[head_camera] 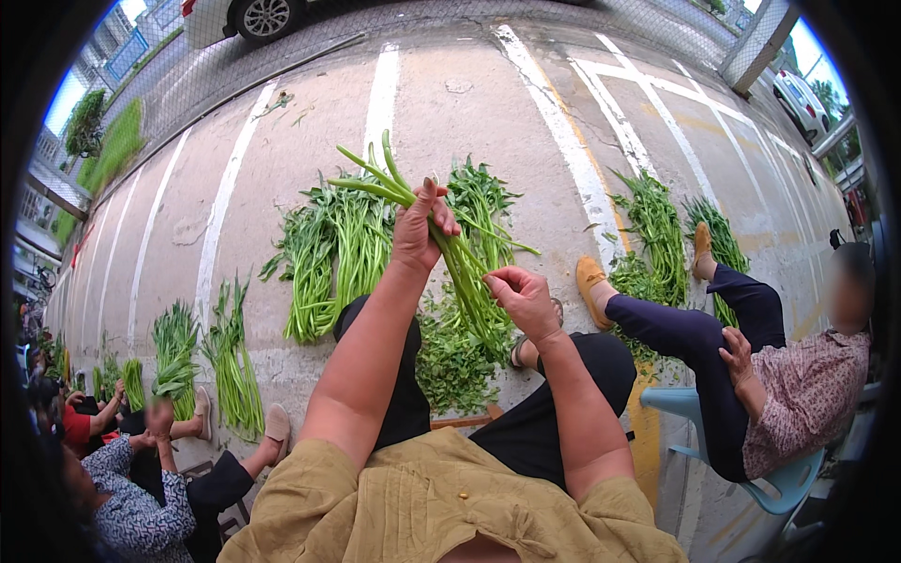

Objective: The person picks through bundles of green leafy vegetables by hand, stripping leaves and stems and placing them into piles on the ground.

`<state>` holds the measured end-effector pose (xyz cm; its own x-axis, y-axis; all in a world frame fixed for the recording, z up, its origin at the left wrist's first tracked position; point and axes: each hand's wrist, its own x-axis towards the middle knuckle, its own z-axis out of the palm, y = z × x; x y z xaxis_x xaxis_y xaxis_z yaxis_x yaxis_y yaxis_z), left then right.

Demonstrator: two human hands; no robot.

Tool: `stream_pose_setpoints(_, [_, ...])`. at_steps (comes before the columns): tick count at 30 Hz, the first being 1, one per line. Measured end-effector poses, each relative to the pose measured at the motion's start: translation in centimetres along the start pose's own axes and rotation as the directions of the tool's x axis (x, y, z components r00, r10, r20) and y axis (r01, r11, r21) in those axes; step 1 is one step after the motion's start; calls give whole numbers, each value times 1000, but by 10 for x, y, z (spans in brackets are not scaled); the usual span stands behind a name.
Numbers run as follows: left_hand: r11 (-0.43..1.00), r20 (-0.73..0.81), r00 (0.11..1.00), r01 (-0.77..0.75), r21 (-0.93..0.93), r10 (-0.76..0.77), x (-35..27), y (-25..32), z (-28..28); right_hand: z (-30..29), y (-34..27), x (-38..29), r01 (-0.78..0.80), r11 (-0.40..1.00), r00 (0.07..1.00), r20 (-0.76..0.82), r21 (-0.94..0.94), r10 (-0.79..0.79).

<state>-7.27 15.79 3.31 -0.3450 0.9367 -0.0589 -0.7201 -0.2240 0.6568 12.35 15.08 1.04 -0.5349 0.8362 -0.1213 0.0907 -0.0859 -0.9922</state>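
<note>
My left hand (421, 229) grips a small bunch of long green vegetable stems (468, 274), likely water spinach. Its thick pale cut ends point up and away from me, while the thinner length slants down between my knees. Beside the bunch, my right hand (524, 299) has its thumb and forefinger pinched together close to the stems; whether a leaf or bit of stem is between them is too small to tell. Under the bunch lies a heap of plucked leaves (454, 366) on the concrete. Beyond my left knee rest several bundles of stems (359, 246), with another bundle (482, 204) farther right.
To the right, a person in a patterned blouse (809, 394) sits on a blue plastic chair (781, 489), near more greens (654, 232). Another person (141, 507) works at left beside bundles (232, 359). A wire-mesh fence (211, 98) and a parked car (232, 17) stand ahead.
</note>
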Motion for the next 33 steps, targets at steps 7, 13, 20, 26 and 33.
stream_pose_setpoints(7, [993, -19, 999, -47, -104, 46, 0, 6, -4, 17, 30, -2, 48, 877, 999, 3, -478, -53])
stream_pose_setpoints(13, [986, -13, 999, -54, -158, 53, -2, 8, -7, 24, 26, 0, -26, 875, 996, -87, -483, -18])
stream_pose_setpoints(20, [985, -13, 999, -38, -170, 37, -4, 10, -7, 24, 44, 5, 150, 860, 959, -138, -488, -246])
stream_pose_setpoints(26, [985, -62, 993, -106, -133, 99, -1, 15, -12, 23, 28, 0, 161, 899, 967, -117, -408, -226])
stream_pose_setpoints(33, [989, -106, 984, -145, 8, 145, -3, 23, -11, 18, 25, -4, -96, 995, 994, -48, -10, 95])
